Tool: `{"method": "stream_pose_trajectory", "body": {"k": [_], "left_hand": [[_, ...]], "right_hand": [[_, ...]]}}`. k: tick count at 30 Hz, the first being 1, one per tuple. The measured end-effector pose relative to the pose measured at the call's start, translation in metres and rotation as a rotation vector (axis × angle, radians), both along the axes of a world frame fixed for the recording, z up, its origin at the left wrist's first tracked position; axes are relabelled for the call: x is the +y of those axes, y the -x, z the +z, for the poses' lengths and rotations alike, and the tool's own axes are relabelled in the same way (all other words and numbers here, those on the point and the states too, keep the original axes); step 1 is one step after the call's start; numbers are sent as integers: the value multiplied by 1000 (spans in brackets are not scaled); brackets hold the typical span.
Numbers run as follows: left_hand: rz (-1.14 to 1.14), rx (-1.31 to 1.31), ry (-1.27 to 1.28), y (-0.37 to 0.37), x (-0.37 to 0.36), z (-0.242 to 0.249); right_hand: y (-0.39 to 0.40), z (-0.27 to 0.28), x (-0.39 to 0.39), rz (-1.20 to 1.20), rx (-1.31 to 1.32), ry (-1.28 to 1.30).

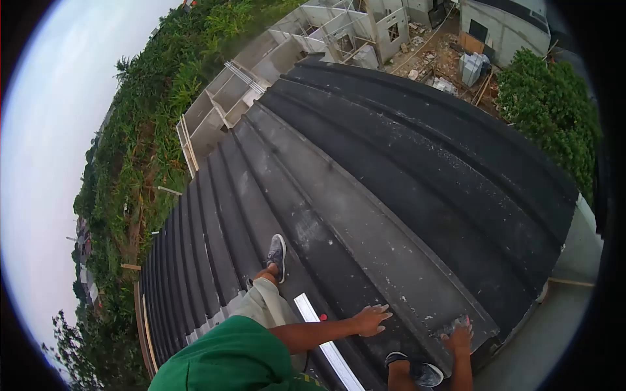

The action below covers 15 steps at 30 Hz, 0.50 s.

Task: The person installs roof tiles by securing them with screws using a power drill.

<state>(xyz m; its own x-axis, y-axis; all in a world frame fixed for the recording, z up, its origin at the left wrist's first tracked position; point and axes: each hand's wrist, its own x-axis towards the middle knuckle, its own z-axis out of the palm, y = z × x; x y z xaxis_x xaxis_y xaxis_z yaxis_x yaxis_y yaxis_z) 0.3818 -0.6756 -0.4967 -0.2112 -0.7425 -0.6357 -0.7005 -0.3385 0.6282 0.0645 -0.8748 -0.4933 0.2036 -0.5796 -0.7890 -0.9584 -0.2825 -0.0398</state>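
My left hand [373, 320] lies on the dark ribbed roof sheets [306, 228], fingers spread, holding nothing. To its right, my right hand [459, 337] rests near the lower end of a flat grey strip of sheet [385, 241]. Its thumb stands apart from its fingers, and no held object can be made out. A long white bar [329, 348] passes under my left forearm, and a small red item [323, 317] sits beside it. One shoe [277, 257] is planted on the sheets at upper left; the other shoe [427, 374] is close to my right hand.
The roof's outer edge runs along a pale wall [567, 287] at right. On the left, the sheets drop toward green vegetation [150, 111]. Unroofed walls [215, 117] stand beyond the far end, with rubble [424, 58] on the ground and a leafy tree [548, 107].
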Motion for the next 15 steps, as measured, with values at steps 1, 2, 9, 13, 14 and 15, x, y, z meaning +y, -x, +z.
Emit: {"method": "stream_pose_trajectory", "body": {"k": [1,2,9,13,14,15], "left_hand": [[-19,-53,-145,-42,33,17],[-18,-119,-231,-84,66,33],[334,-473,-315,-341,232,138],[682,-398,-349,-397,267,192],[780,-303,-395,-404,266,218],[823,-248,-391,-405,278,207]], "right_hand": [[-34,25,13,1,-36,-85],[-58,33,31,-1,-149,-83],[-241,135,139,24,-332,-211],[-344,195,185,-62,-385,-314],[-366,212,189,-30,-379,-303],[-412,270,195,-49,-340,-384]]}}
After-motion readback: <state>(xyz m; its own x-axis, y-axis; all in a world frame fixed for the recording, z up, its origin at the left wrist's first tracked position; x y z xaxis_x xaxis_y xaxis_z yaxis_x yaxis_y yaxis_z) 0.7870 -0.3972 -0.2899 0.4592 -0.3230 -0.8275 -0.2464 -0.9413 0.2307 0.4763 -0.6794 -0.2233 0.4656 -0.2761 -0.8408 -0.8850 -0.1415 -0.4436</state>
